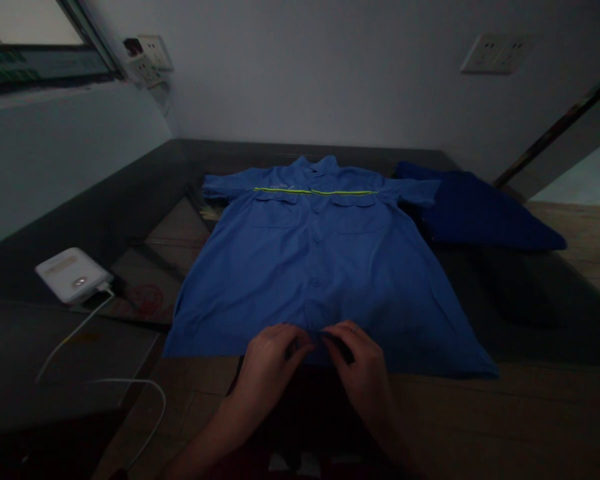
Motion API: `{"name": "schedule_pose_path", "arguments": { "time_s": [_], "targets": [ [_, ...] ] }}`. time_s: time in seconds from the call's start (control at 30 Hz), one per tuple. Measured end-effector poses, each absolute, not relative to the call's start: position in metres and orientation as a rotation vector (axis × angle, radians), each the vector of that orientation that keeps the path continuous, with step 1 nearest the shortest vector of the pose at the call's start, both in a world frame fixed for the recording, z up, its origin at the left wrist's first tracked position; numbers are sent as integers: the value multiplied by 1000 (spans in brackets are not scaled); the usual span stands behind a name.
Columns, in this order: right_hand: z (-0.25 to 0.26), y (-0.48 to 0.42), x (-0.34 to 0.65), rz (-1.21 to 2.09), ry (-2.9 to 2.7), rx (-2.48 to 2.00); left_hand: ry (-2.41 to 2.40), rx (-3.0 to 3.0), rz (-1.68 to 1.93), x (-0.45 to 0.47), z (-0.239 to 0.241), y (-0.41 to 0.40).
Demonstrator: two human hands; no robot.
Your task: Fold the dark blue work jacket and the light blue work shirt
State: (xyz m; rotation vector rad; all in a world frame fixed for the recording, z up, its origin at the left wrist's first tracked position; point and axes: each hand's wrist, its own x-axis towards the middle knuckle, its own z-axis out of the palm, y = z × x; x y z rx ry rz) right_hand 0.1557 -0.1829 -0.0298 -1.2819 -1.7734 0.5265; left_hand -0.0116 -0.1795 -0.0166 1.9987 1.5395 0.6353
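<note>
A blue short-sleeved work shirt (320, 267) with a yellow-green stripe across the chest lies spread flat, front up, collar away from me. Both hands meet at the middle of its near hem, at the button line. My left hand (267, 363) has its fingers curled and pinched on the hem edge. My right hand (363, 370) pinches the same spot from the other side. The fingertips touch each other over the fabric, and the dim light hides what exactly they press.
A darker blue folded garment (480, 213) lies right of the shirt. A white power bank (73, 273) with a white cable (130, 387) sits at the left. Wall sockets (495, 53) are on the back wall. Wooden floor (530, 413) shows near me and at the right.
</note>
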Motion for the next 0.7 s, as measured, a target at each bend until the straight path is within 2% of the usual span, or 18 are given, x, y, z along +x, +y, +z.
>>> {"name": "schedule_pose_path", "arguments": {
  "time_s": [0.2, 0.7],
  "targets": [
    [-24, -181, 152, 462, -1812, -1222, 1536, 1977, 683, -10, -13, -179],
    [-20, -192, 160, 656, -1802, -1226, 1463, 1680, 811, -7, -14, -181]
  ]
}}
